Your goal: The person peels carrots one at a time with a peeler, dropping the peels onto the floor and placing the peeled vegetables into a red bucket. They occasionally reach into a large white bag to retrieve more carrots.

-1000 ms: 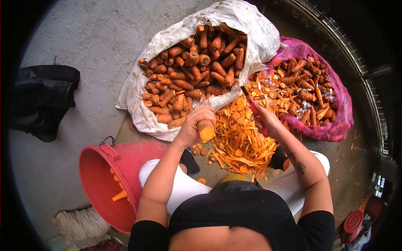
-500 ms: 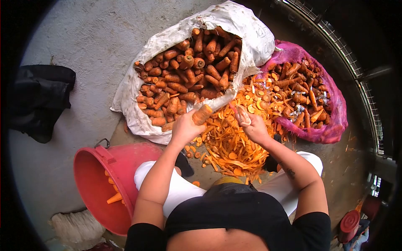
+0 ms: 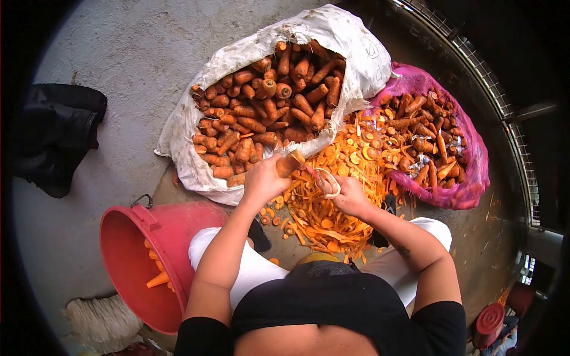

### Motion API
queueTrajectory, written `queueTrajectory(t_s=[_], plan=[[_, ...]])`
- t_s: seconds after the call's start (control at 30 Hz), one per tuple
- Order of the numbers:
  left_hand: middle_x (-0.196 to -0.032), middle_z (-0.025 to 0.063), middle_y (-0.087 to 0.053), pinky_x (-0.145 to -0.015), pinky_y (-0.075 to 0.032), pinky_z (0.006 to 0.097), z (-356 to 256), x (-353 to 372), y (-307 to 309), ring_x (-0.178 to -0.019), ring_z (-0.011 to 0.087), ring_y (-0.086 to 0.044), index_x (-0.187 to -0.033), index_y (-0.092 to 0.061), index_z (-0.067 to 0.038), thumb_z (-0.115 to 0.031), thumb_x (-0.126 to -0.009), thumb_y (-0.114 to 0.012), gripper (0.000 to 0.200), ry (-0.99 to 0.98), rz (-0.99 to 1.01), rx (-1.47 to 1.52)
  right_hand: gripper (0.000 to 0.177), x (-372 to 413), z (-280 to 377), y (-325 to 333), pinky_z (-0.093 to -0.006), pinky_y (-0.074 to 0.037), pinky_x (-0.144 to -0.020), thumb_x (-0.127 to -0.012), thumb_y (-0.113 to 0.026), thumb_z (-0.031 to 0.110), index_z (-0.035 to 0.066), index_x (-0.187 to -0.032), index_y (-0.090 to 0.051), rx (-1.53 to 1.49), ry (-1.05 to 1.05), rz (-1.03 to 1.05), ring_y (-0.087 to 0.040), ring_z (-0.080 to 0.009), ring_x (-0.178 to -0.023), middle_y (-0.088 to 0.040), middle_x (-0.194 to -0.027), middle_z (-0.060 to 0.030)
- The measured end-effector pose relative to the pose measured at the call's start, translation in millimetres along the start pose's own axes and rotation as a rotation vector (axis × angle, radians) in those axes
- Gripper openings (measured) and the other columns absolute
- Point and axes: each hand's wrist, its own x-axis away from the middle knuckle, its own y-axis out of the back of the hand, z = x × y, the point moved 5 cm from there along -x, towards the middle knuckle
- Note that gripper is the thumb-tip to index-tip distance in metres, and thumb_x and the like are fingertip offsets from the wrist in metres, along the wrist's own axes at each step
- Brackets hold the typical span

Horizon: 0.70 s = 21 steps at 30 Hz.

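Observation:
My left hand (image 3: 263,180) is wrapped round a thick carrot (image 3: 290,164), whose upper end sticks out toward the right. In my right hand (image 3: 351,197) is a peeler (image 3: 326,183) with a pale, wrapped-looking handle, its reddish front end right at the carrot's side. Beneath both hands spreads a heap of orange peelings and cut carrot slices (image 3: 332,221). Just beyond my left hand, unpeeled carrots (image 3: 252,123) fill an open white sack (image 3: 198,172).
A pink mesh sack (image 3: 472,178) holding carrot pieces lies to the right. On the left a red bucket (image 3: 127,261) is tipped on its side, with peeled carrots (image 3: 158,279) inside. Black cloth (image 3: 56,133) lies at the far left. A metal grate (image 3: 496,98) runs along the right.
My right hand has moved left with the peeler, bringing it up against the carrot. The carrot in my left hand has tilted slightly and shifted a little to the right.

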Motion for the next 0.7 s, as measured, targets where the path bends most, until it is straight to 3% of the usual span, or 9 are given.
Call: queueTrajectory(t_s=[0.33,0.43,0.63,0.7], plan=[[-0.081,0.0200,-0.066,-0.071,-0.050,0.0416,0,1,-3,-0.080,0.0361,-0.064,-0.102,-0.064,-0.006,-0.023,-0.060,-0.071,0.045,0.034,0.008,0.019,0.037,2,5,0,-0.0427,-0.049,-0.059,-0.088,-0.055,0.044,0.011,-0.100,-0.068,0.108,-0.060,-0.068,-0.062,-0.0362,-0.067,-0.063,-0.072,-0.0186],[-0.085,0.0197,-0.066,-0.073,-0.050,0.0422,-5,3,-2,-0.082,0.0365,-0.064,-0.102,-0.063,-0.003,-0.023,-0.061,-0.070,0.046,0.051,-0.023,-0.023,0.041,2,2,-1,-0.0436,-0.049,-0.059,-0.088,-0.053,0.048,0.012,-0.097,-0.068,0.138,-0.084,-0.093,-0.062,-0.0369,-0.067,-0.063,-0.071,-0.0186],[-0.086,0.0183,-0.065,-0.071,-0.050,0.0459,-13,6,0,-0.081,0.0372,-0.063,-0.090,-0.060,-0.002,-0.021,-0.062,-0.068,0.035,-0.157,-0.256,-0.120,0.046,1,1,-1,-0.0461,-0.048,-0.059,-0.086,-0.052,0.051,0.008,-0.091,-0.068,0.185,-0.073,-0.087,-0.061,-0.0393,-0.067,-0.063,-0.070,-0.0204],[-0.086,0.0178,-0.065,-0.071,-0.050,0.0459,-10,6,-6,-0.081,0.0368,-0.063,-0.091,-0.060,-0.002,-0.021,-0.062,-0.069,0.036,-0.084,-0.186,-0.102,0.047,-1,-5,-2,-0.0467,-0.047,-0.060,-0.086,-0.053,0.051,0.006,-0.088,-0.067,0.178,-0.105,-0.085,-0.061,-0.0402,-0.068,-0.062,-0.070,-0.0215]])
